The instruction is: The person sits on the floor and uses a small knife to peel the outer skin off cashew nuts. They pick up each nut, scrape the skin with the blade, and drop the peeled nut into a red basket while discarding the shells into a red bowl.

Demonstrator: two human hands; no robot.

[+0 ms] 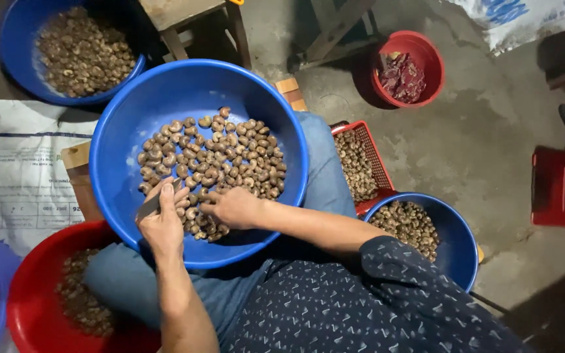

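Observation:
A large blue basin (165,98) rests on my lap, holding several brown cashew nuts (217,157) heaped toward its near side. My left hand (163,219) sits at the basin's near rim, closed around a small grey blade (152,204) that points left. My right hand (233,207) lies palm down on the nuts just right of it, fingers curled over a few of them. Whether it grips a nut is hidden by the fingers.
A red bowl (34,307) of dark nuts sits lower left, a blue basin (14,39) of nuts upper left. Right of my knee stand a red crate (374,153), a blue bowl (456,235) of nuts, and a red bucket (426,59). A red stool (560,189) stands far right.

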